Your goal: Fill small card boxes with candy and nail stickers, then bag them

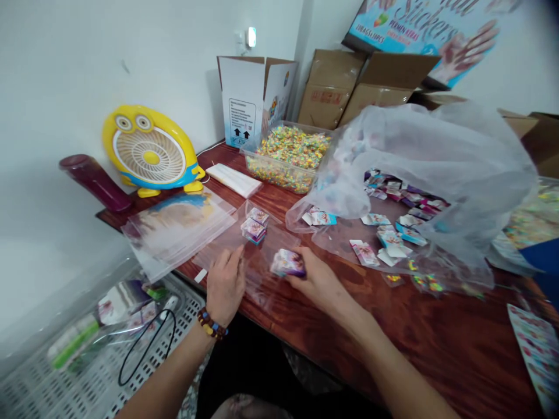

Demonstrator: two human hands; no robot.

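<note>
My right hand (312,273) is closed around a few small printed cartons (288,263), purple and white, just above the table. My left hand (226,285), with a beaded bracelet at the wrist, has its fingers curled at the edge of a clear plastic bag (262,285); the fingertips are partly hidden. A short stack of the same small cartons (255,226) lies on or in that bag, beyond my left fingers. To the right, loose small cartons (393,240) are scattered before a large translucent sack (419,139) holding many more.
Flat clear bags (179,227) are piled at left, near a yellow fan (151,151) and a dark red bottle (96,181). Behind are a tub of colourful small packets (279,174), a white pack (234,179) and cardboard boxes (327,93). A white crate (144,361) stands below the table's left edge.
</note>
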